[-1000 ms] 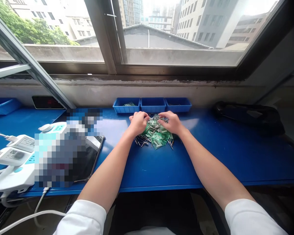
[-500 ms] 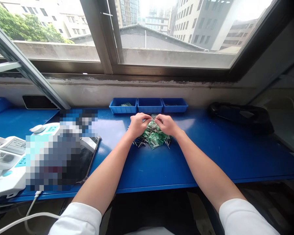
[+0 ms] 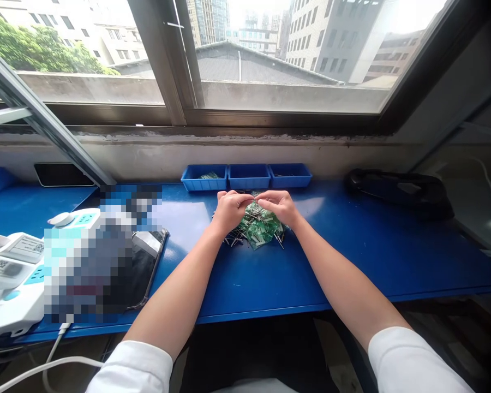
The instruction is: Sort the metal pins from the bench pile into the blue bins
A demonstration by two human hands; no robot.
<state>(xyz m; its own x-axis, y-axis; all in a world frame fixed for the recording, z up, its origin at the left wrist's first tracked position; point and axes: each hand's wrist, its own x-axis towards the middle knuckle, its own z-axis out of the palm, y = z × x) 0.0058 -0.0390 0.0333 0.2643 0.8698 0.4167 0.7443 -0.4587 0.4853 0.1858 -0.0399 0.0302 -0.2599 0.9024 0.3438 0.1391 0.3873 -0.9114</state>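
A heap of thin metal pins mixed with small green plastic packets (image 3: 258, 228) lies on the blue table. Above its far part, my left hand (image 3: 231, 209) is closed, thumb and forefinger pinched together. My right hand (image 3: 279, 206) is pinched too, its fingertips meeting those of the left. Whatever sits between the fingertips is too small to make out. Just beyond the heap stand three blue bins in a row. Green and pale bits lie in the left bin (image 3: 204, 184), and a few thin dark pieces show in the right bin (image 3: 290, 181). The middle bin (image 3: 249, 184) shows no contents from here.
At the left are a white power strip (image 3: 24, 305) with plugged-in chargers, a dark tablet-like device (image 3: 153, 256), and a blurred-out area. A phone (image 3: 63, 174) leans by the metal post. A black case (image 3: 401, 194) lies at the back right, below the window.
My two hands have come together; the gap between their fingertips has closed over the heap. The camera view has shifted slightly.
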